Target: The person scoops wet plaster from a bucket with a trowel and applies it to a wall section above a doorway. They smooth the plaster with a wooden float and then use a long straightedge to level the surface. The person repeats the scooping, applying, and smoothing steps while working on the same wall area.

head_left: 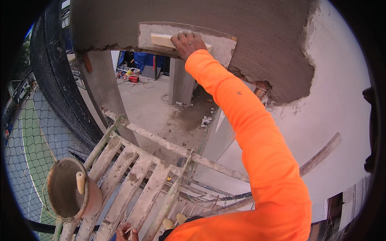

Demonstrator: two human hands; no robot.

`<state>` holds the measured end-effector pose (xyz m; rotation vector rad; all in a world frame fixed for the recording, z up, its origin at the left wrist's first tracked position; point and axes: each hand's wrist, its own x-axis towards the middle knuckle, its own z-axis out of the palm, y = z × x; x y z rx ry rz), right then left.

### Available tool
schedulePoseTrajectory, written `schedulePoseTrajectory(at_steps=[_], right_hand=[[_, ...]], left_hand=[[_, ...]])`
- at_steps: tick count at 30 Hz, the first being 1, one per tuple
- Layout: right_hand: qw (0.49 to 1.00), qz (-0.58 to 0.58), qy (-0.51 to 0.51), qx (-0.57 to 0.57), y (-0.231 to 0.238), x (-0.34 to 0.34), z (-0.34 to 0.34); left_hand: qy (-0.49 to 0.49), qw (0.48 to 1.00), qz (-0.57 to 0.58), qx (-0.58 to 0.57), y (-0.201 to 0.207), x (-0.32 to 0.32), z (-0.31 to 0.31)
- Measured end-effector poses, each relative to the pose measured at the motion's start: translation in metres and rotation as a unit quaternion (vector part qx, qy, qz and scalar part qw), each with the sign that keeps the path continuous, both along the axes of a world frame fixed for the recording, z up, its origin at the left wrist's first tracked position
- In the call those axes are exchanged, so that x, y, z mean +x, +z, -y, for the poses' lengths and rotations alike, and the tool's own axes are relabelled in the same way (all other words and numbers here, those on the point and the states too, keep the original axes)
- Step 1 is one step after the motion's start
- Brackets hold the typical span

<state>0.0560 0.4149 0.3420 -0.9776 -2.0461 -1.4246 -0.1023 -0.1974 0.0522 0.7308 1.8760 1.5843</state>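
Observation:
My right hand (pixel 188 43), in an orange sleeve, is closed around the pale handle of a wide rectangular plastering float (pixel 150 30). The float lies flat against wet grey-brown plaster (pixel 261 44) on the wall, close to its lower edge above an opening. At the bottom edge my left hand (pixel 126 231) shows only in part, low over the scaffold slats, fingers loosely bent and apart with nothing visible in them. Left of it, a mortar-smeared bucket (pixel 90 201) stands on the scaffold with a wooden tool handle (pixel 81 182) sticking out.
Slatted scaffold planks (pixel 132 176) and a mortar-crusted rail (pixel 161 142) lie below me. Black netting (pixel 32 160) and a dark curved pipe (pixel 60 80) are at left. Through the opening, a red toolbox (pixel 134 79), cables and rubble (pixel 206 121) lie on the concrete floor.

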Motion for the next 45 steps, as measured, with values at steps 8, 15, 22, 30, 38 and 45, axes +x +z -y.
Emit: schedulePoseTrajectory(at_steps=[8, 15, 22, 30, 38, 45], right_hand=[[0.997, 0.004, -0.072, -0.003, 0.014, 0.188, 0.082], [0.985, -0.013, -0.168, 0.029, 0.024, 0.357, 0.145], [0.973, -0.051, -0.217, -0.053, 0.001, 0.394, 0.167], [0.996, -0.01, -0.091, -0.025, 0.013, 0.266, 0.108], [0.994, -0.023, -0.108, -0.028, 0.006, 0.289, 0.121], [0.996, -0.083, -0.006, 0.015, 0.02, 0.17, 0.08]], left_hand=[[-0.098, 0.988, -0.116, 0.01, 0.021, 0.004, -0.055], [-0.119, 0.987, -0.11, 0.023, 0.003, -0.006, -0.056], [-0.09, 0.992, -0.091, 0.007, 0.019, -0.026, -0.049], [-0.351, 0.899, -0.233, 0.121, 0.096, 0.047, -0.158], [-0.249, 0.955, -0.153, -0.057, 0.069, 0.017, -0.102], [-0.394, 0.861, -0.256, 0.194, 0.116, 0.114, -0.176]])
